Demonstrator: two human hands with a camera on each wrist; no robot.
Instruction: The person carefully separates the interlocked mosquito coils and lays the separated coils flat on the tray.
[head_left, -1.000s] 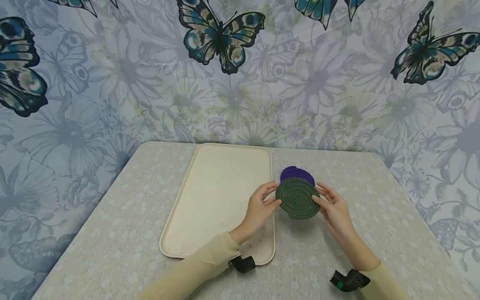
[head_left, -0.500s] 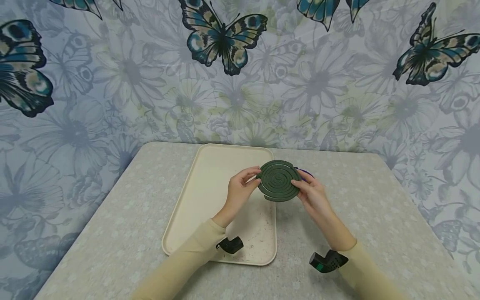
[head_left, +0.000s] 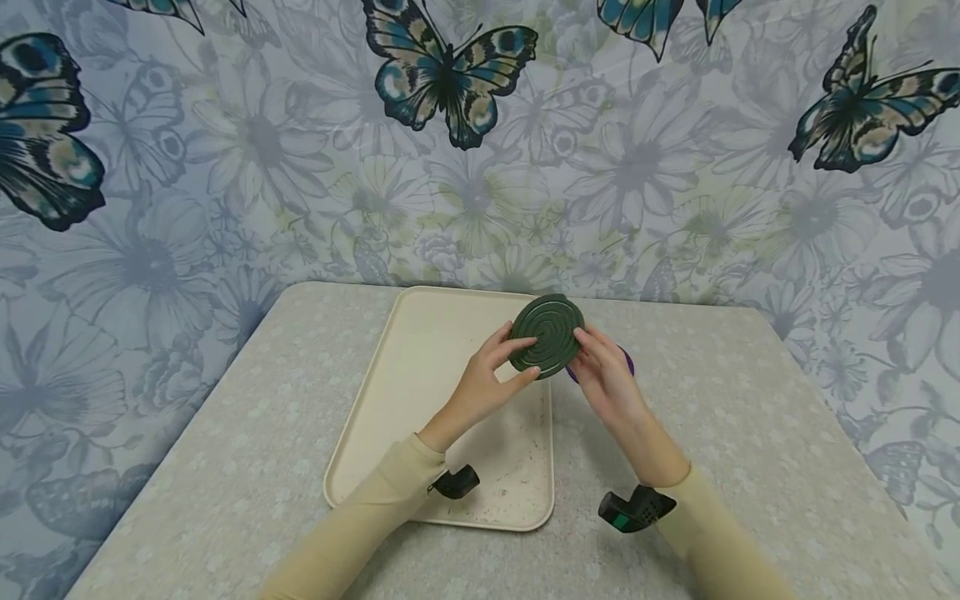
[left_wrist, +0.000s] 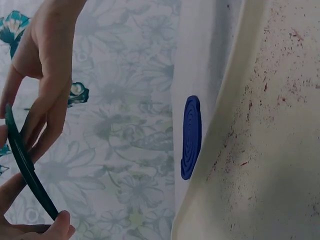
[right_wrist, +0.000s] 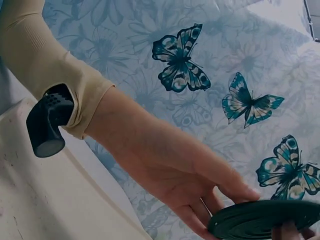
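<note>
A flat dark green spiral coil [head_left: 551, 333] is held up over the far right part of a cream tray [head_left: 420, 400], tilted in the air. My left hand [head_left: 480, 379] grips its lower left side, one finger laid over the ringed face and the thumb near the bottom edge. On the right edge, my right hand [head_left: 611, 387] pinches the coil with its fingertips. The left wrist view shows the green coil [left_wrist: 30, 167] edge-on between both hands. Behind the right hand lies a purple spiral coil [head_left: 628, 360], mostly hidden in the head view.
The tray carries reddish specks and crumbs [left_wrist: 265, 85]. Beneath it is a table with a pale patterned cover [head_left: 750, 433]. A butterfly-printed wall covering [head_left: 637, 167] stands behind the table's far edge. Each sleeve carries a black wrist camera [head_left: 637, 508].
Both hands have carried the green coil left and farther away, from beside the tray to over its right side. The coil has turned and tilted, and the left hand's fingers have shifted onto its face.
</note>
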